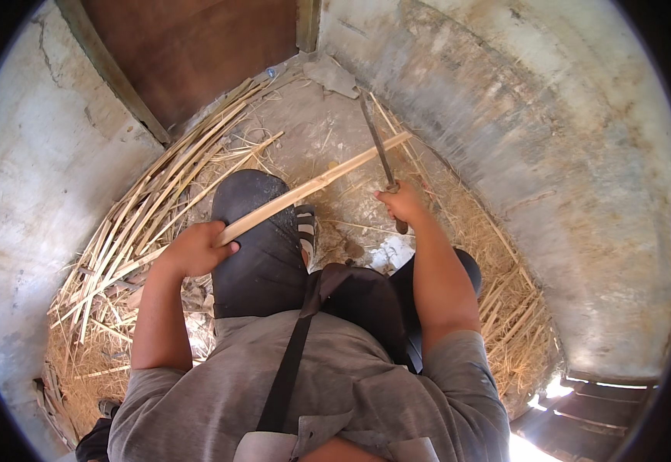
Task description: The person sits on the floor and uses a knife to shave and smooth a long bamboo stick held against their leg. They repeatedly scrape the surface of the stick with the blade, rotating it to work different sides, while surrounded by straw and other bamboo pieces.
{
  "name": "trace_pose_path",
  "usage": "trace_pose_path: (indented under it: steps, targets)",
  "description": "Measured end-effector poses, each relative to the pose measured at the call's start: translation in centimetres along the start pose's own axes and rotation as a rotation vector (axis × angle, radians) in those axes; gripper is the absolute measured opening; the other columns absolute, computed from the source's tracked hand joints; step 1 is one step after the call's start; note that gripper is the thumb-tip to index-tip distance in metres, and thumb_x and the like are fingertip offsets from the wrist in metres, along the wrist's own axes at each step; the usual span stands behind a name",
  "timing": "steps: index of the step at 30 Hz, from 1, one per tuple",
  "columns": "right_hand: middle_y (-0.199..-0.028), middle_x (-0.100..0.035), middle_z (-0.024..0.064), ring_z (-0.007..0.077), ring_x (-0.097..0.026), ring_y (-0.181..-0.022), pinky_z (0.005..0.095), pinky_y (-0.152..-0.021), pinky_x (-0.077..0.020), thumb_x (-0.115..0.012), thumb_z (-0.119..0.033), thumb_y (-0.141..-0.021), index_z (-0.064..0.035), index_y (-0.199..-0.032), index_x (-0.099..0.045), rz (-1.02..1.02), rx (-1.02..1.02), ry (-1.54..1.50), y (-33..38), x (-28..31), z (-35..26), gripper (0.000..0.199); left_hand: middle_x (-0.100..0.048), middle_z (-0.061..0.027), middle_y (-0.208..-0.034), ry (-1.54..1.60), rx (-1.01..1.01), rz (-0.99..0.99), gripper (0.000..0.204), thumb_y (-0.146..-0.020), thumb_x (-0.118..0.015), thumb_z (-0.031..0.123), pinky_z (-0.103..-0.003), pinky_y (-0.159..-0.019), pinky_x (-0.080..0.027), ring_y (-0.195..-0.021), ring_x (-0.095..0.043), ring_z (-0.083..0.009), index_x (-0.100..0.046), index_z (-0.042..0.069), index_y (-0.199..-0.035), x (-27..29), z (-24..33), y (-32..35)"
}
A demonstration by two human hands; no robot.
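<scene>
Sitting low on the floor, you have both hands up in front of you. Your left hand [195, 248] is closed around the near end of a long pale strip [312, 185], thumb along its top — the strip runs from that grip up and to the right, passing over your raised left knee [252, 231] and ending near the middle of the floor. Your right hand [403, 204] is wrapped tight around the handle of a knife [378, 150], whose dark, narrow blade points up and away from you and crosses the far end of the strip; blade and strip meet there, though you cannot tell from this view whether the edge bites in or only rests on it. A striped sandal [305, 227] shows just beside the knee, between your 2 hands. On your left a heap of split strips [158, 200] fans out along the wall [35, 192], well apart from the blade. Fine straw-coloured shavings [497, 285] cover the floor on your right and behind your right elbow. Bare concrete floor [320, 123] lies under the crossing point. A dark wooden door [197, 46] stands at the top, and curved concrete walls close in on both sides.
</scene>
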State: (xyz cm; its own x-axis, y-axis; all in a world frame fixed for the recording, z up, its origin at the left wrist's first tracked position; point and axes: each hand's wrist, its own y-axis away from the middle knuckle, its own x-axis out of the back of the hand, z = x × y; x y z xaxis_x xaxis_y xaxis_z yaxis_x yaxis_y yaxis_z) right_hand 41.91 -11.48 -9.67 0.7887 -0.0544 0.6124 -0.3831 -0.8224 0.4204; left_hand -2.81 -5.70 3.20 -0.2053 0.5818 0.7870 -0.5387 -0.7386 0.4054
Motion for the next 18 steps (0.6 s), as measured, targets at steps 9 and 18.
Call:
trace_pose_path:
  steps: [9, 18]
  targets:
    - [-0.102, -0.073, 0.0235, 0.0408, -0.071, -0.1, 0.0481, -0.09, -0.0546, -0.078, -0.036, -0.084, -0.0021, -0.118, -0.071, -0.116, 0.531, 0.455, 6.5, -3.8, -7.5, 0.048, -0.065, -0.0234, -0.086, -0.003, -0.033, 0.012, 0.04, -0.093, -0.072, 0.038, -0.048, -0.076, -0.049, -0.083, -0.064, -0.0417, -0.062, 0.0, -0.095, -0.5, -0.7, -0.1]
    - [-0.089, -0.073, 0.02, 0.0417, -0.071, -0.091, 0.0489, -0.08, -0.0564, -0.08, -0.036, -0.081, 0.0037, -0.116, -0.069, -0.048, 0.01, -0.096, 1.2, -0.6, -1.4, 0.054, -0.066, -0.0239, -0.092, 0.034, 0.048, -0.004, 0.04, -0.094, -0.071, 0.038, -0.048, -0.079, -0.049, -0.089, -0.064, -0.0422, -0.062, 0.0, -0.094, -0.4, -0.1, -0.3]
